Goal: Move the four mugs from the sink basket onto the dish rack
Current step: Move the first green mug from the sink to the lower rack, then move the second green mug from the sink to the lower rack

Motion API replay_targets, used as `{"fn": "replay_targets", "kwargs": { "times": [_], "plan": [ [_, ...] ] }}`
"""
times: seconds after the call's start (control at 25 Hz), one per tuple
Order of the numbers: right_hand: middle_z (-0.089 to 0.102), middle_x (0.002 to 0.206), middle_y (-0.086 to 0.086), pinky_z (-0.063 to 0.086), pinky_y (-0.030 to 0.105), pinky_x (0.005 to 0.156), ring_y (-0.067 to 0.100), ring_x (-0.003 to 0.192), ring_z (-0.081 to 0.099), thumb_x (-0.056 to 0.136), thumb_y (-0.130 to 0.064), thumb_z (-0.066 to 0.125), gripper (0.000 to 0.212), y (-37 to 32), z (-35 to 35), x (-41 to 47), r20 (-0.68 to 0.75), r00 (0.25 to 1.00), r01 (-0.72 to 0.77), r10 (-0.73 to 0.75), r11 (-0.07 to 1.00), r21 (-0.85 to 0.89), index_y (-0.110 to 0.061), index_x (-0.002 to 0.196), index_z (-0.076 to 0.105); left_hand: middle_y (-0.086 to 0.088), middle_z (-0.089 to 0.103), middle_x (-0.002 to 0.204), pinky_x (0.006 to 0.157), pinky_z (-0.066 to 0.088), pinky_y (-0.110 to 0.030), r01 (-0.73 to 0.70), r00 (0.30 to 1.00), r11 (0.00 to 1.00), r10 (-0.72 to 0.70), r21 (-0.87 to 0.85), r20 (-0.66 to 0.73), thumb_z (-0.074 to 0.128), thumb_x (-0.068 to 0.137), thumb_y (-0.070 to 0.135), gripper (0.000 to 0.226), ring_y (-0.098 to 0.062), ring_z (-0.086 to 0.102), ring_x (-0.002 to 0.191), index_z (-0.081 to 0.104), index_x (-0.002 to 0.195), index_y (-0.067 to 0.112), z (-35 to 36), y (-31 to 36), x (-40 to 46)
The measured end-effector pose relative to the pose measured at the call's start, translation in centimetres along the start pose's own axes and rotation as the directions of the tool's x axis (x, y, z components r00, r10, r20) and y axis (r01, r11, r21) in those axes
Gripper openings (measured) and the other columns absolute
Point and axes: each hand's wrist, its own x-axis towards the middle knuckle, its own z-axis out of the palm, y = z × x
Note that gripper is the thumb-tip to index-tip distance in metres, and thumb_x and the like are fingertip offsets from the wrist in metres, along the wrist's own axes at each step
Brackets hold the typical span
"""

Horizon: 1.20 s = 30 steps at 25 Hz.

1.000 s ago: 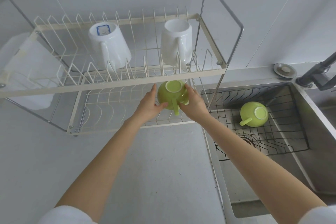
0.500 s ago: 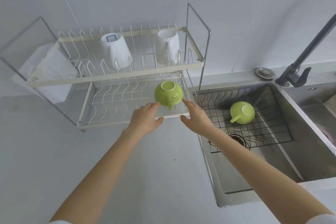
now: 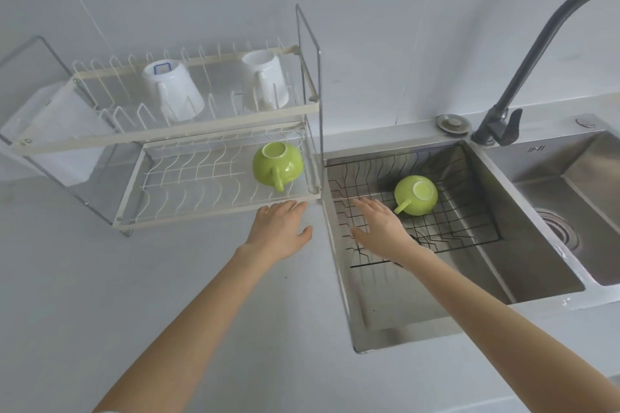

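Two white mugs [image 3: 172,90] [image 3: 265,80] stand upside down on the top tier of the cream wire dish rack [image 3: 214,131]. A green mug [image 3: 277,164] rests upside down at the right end of the lower tier, handle toward me. A second green mug [image 3: 416,194] lies upside down in the black wire sink basket [image 3: 463,235]. My left hand [image 3: 278,231] hovers over the counter just in front of the rack, open and holding nothing. My right hand [image 3: 379,228] is open over the basket, its fingertips just left of the second green mug's handle.
The steel sink [image 3: 419,305] holds the basket; a second basin [image 3: 590,198] lies to the right. A dark curved faucet [image 3: 523,84] rises behind the sink. A grey counter [image 3: 167,295] spreads in front of the rack. A folded white cloth [image 3: 57,124] hangs at the rack's left end.
Both hands let go of the green mug on the lower tier and drew back. My right hand moved right over the sink basket toward the other green mug.
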Motion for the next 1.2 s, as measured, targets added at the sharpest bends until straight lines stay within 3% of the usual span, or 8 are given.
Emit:
{"fn": "replay_targets", "kwargs": {
  "times": [0.64, 0.8, 1.2],
  "plan": [
    [0.031, 0.151, 0.014, 0.022, 0.035, 0.114, 0.028, 0.140, 0.025, 0.093, -0.023, 0.048, 0.061, 16.8, -7.8, -0.4, 0.133, 0.985, -0.120, 0.108, 0.989, 0.089, -0.009, 0.145, 0.021, -0.004, 0.025, 0.153, 0.110, 0.030, -0.043, 0.056, 0.990, 0.987, -0.036, -0.152, 0.133, 0.037, 0.092, 0.040, 0.063, -0.025, 0.034, 0.136, 0.012, 0.144, 0.016, 4.6, 17.4, 8.1],
    [0.028, 0.152, 0.014, 0.028, 0.035, 0.111, 0.031, 0.137, 0.032, 0.093, -0.025, 0.048, 0.066, 19.2, -9.4, 1.0, 0.178, 0.973, -0.173, 0.146, 0.973, 0.151, -0.009, 0.147, 0.014, -0.005, 0.026, 0.153, 0.109, 0.031, -0.041, 0.071, 0.990, 0.981, -0.049, -0.178, 0.129, 0.037, 0.092, 0.040, 0.062, -0.024, 0.033, 0.136, 0.013, 0.144, 0.016, 4.8, 19.7, 10.2],
    [0.036, 0.149, 0.013, 0.028, 0.034, 0.112, 0.028, 0.138, 0.033, 0.092, -0.027, 0.048, 0.062, 22.6, -9.8, 4.5, 0.241, 0.940, -0.316, 0.241, 0.880, 0.354, -0.012, 0.146, 0.020, -0.006, 0.029, 0.151, 0.106, 0.035, -0.041, 0.141, 0.974, 0.955, -0.086, -0.261, 0.210, 0.039, 0.092, 0.040, 0.062, -0.024, 0.034, 0.136, 0.016, 0.143, 0.014, 5.5, 21.5, 15.4]
  ]
}}
